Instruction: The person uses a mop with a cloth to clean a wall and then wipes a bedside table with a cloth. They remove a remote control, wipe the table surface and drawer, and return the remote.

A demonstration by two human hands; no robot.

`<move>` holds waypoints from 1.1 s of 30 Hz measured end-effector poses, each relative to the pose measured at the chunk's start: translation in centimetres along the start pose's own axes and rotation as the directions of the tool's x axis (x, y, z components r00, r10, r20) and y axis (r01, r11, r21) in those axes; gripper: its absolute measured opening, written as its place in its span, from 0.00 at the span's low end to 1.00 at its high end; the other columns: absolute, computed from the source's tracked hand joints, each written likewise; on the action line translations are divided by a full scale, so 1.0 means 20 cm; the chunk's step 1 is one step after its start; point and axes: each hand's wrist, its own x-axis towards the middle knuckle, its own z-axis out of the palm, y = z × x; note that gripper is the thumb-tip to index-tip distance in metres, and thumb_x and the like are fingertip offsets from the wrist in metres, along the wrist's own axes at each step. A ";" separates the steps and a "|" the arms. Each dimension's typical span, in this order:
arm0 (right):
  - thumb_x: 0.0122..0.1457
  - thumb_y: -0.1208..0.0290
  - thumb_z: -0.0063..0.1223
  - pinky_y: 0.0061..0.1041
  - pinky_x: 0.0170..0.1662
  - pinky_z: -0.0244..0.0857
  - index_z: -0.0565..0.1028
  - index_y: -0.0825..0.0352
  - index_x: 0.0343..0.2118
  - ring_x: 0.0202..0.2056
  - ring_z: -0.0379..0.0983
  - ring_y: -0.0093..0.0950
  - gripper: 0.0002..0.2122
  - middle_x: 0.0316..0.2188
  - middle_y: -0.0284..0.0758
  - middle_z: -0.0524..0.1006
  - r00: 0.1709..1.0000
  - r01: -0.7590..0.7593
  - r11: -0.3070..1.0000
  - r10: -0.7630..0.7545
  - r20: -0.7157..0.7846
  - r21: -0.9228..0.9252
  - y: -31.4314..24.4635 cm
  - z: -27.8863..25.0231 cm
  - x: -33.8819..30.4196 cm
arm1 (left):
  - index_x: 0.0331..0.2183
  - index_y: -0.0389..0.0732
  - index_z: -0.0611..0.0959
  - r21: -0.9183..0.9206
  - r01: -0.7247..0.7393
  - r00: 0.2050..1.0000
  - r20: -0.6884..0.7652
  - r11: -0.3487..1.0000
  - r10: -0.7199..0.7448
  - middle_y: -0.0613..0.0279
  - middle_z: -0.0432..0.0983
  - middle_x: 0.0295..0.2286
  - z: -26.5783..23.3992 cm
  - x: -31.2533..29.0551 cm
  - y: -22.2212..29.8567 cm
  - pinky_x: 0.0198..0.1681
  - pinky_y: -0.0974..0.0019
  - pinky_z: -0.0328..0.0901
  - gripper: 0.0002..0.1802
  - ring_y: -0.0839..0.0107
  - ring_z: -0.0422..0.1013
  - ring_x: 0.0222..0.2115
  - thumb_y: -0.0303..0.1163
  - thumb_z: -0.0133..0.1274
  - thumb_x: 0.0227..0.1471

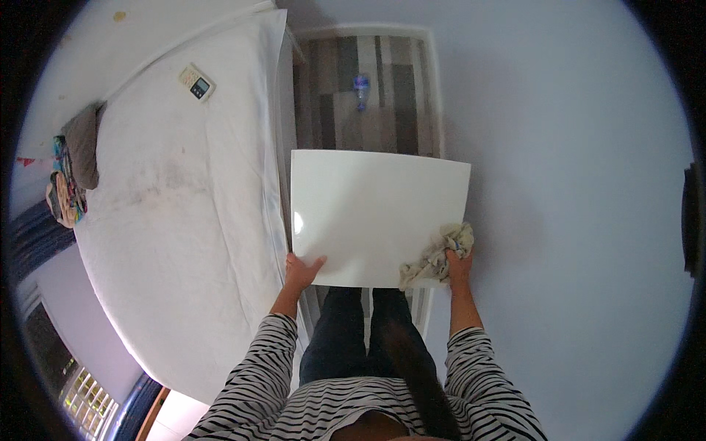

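Two hands on white board (375, 217), held flat ahead of us, long side crosswise. Our left hand (300, 270) pinches near-left corner; right hand (459, 263) clamps rag (435, 259) against near-right corner. Bed (184, 220) lies left.

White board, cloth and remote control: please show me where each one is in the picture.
white board (371, 213), head view, middle of its flat face.
cloth (435, 259), head view, crumpled middle part.
remote control (196, 81), head view, centre of its body.
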 end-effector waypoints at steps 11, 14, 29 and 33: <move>0.42 0.77 0.61 0.34 0.55 0.56 0.52 0.71 0.59 0.51 0.63 0.37 0.39 0.51 0.42 0.65 0.997 0.042 0.992 -0.035 -0.063 0.119 0.11 -0.03 0.08 | 0.53 0.21 0.49 0.131 0.069 0.981 0.173 0.989 -0.092 0.32 0.49 0.54 0.07 0.12 -0.09 0.58 0.56 0.49 0.62 0.48 0.51 0.56 0.62 0.59 0.37; 0.44 0.74 0.61 0.34 0.56 0.55 0.51 0.72 0.59 0.52 0.62 0.38 0.39 0.52 0.44 0.63 0.993 0.109 0.993 -0.111 0.036 0.051 0.19 -0.03 0.12 | 0.57 0.35 0.59 0.620 -0.216 0.944 0.331 0.754 -0.003 0.50 0.62 0.53 0.05 0.18 -0.10 0.59 0.51 0.37 0.47 0.57 0.53 0.57 0.67 0.34 0.51; 0.50 0.68 0.53 0.37 0.47 0.65 0.61 0.68 0.53 0.45 0.66 0.36 0.27 0.49 0.38 0.66 0.985 -0.041 0.998 0.032 0.169 0.052 0.37 -0.02 0.22 | 0.52 0.20 0.51 0.205 0.138 0.988 0.043 0.969 -0.150 0.30 0.56 0.51 -0.02 0.03 -0.03 0.55 0.55 0.57 0.66 0.46 0.57 0.54 0.68 0.58 0.32; 0.52 0.67 0.48 0.37 0.42 0.66 0.66 0.67 0.48 0.41 0.68 0.32 0.19 0.42 0.35 0.69 0.968 -0.058 0.969 -0.004 0.252 0.240 0.13 0.02 0.07 | 0.53 0.22 0.52 0.208 0.094 0.995 0.004 0.974 -0.097 0.33 0.57 0.51 -0.03 0.02 0.02 0.55 0.55 0.57 0.66 0.45 0.58 0.54 0.70 0.57 0.31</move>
